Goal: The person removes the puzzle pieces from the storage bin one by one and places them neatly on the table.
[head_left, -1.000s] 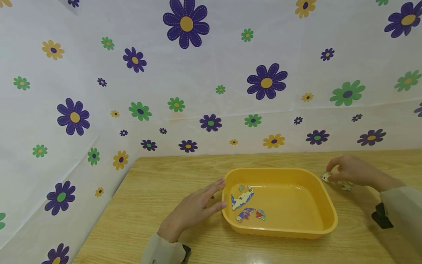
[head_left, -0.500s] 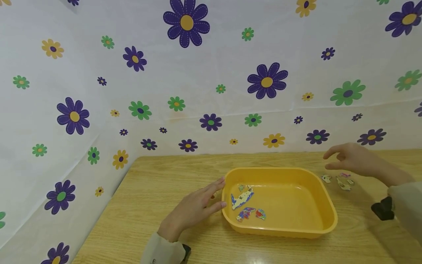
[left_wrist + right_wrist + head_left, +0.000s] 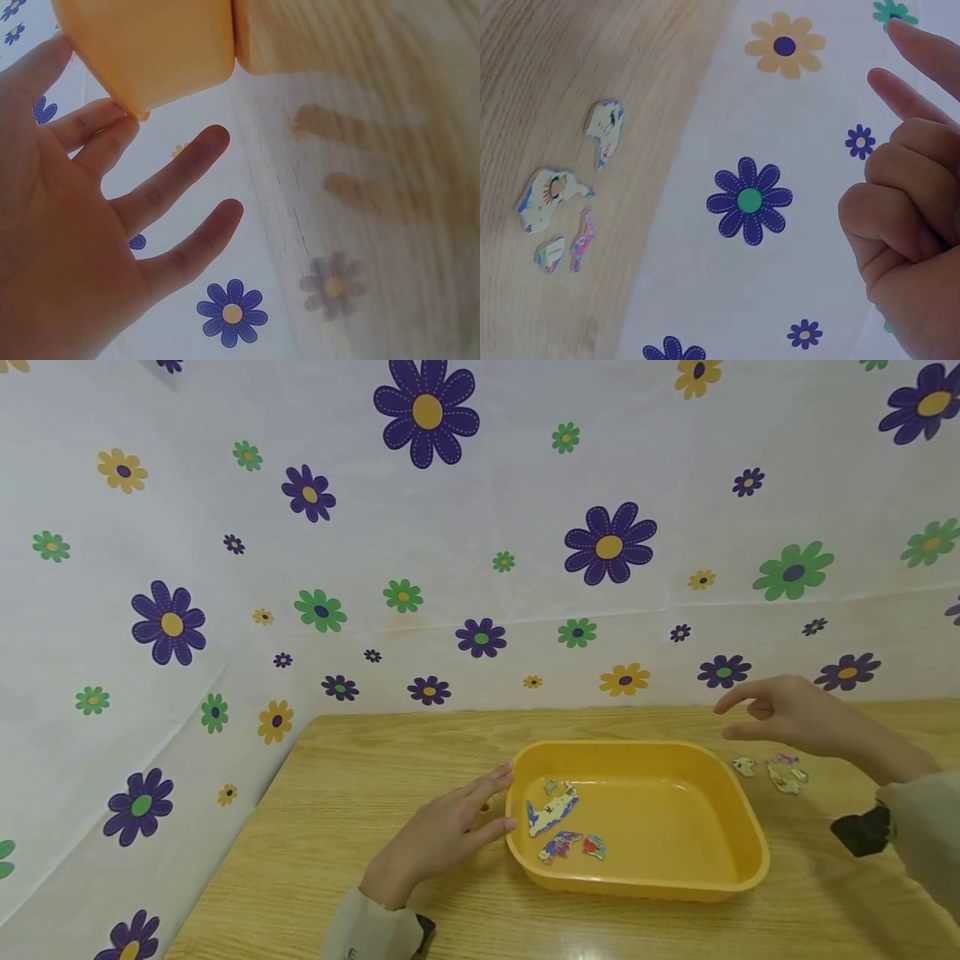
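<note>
My left hand (image 3: pixel 435 835) rests its fingertips on the left rim of the yellow plastic basin (image 3: pixel 637 889). In the left wrist view, fingers of the left hand (image 3: pixel 82 217) touch the basin's wall (image 3: pixel 165 52), while two others stretch out apart from it. Beyond the basin's back right corner, my right hand (image 3: pixel 795 718) hovers over the table with nothing in it. Its thumb and index finger are extended and apart; the other fingers are curled. Close by lie several flat, irregular puzzle-like pieces, including a cream piece (image 3: pixel 743 767) and a larger cream piece (image 3: pixel 547 199).
Inside the basin, several colourful pieces lie toward the left, among them a long cream and blue piece (image 3: pixel 552 811) and a red and blue piece (image 3: pixel 560 845). The wooden table (image 3: pixel 390 752) meets a white flower-patterned sheet (image 3: pixel 480 485) at the back and left.
My right hand has come away from the cream piece beside the basin, rising first and then shifting left. That piece stays on the table. The left hand has not moved.
</note>
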Demonstrator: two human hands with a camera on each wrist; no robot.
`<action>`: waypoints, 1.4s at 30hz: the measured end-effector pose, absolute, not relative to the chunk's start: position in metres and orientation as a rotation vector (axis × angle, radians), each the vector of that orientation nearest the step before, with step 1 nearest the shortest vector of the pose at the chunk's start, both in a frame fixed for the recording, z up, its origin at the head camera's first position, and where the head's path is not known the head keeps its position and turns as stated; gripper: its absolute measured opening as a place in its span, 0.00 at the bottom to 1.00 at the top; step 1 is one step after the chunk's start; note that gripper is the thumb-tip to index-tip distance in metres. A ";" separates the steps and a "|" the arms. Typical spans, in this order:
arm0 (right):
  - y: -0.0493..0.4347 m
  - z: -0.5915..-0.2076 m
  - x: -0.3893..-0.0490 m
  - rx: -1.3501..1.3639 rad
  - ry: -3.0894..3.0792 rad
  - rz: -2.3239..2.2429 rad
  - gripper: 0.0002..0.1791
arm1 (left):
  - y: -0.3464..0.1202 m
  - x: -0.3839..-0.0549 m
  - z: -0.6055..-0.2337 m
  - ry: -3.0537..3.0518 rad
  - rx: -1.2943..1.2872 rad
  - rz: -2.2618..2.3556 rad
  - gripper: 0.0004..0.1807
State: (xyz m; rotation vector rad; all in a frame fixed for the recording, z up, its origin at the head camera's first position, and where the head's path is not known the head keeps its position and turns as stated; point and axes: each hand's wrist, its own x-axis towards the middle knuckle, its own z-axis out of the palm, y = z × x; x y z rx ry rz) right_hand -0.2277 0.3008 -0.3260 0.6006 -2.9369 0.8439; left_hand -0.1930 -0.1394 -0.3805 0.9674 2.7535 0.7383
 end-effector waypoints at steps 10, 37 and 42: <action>0.281 -0.320 -0.225 0.675 -2.879 0.824 0.16 | -0.139 -0.192 -0.381 2.752 0.947 0.740 0.34; 0.238 -0.307 -0.229 0.743 -2.888 0.951 0.17 | -0.140 -0.195 -0.383 2.756 0.981 0.743 0.34; 0.232 -0.309 -0.230 0.746 -2.883 0.992 0.17 | -0.140 -0.195 -0.383 2.757 0.989 0.740 0.33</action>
